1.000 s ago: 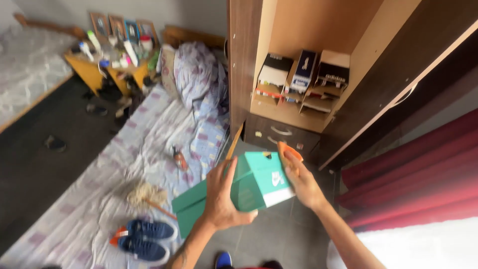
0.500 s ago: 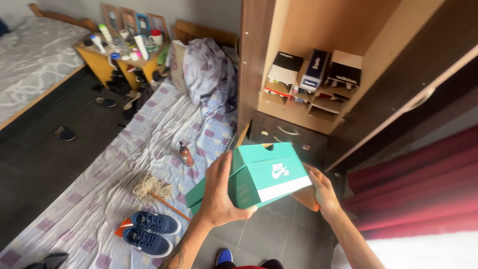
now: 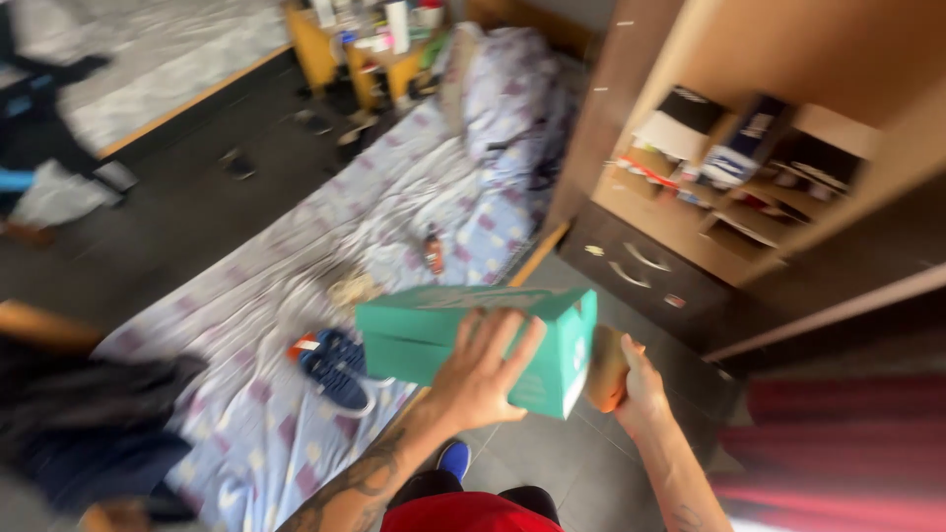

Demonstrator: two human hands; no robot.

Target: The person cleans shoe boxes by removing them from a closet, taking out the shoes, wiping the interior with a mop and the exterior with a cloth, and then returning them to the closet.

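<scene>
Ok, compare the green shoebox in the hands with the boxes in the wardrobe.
The green shoebox is shut, held level between the left hand and right hand; the wardrobe boxes are black, white and dark blue, standing tilted on a shelf. All are cardboard shoeboxes.

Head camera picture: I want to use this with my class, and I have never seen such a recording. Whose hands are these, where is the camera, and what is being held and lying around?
The camera sits on a person's head and looks down, so both hands are the wearer's own; no machine is involved. The picture is blurred. The left hand spreads its fingers over the near side of a teal shoebox, held level. The right hand is at the box's end, with an orange cloth-like thing against it; whether it grips that is hard to tell. Below lies a patterned sheet with a pair of blue sneakers and a small bottle on it. To the right stands an open wooden wardrobe with more shoeboxes on its shelf.
</scene>
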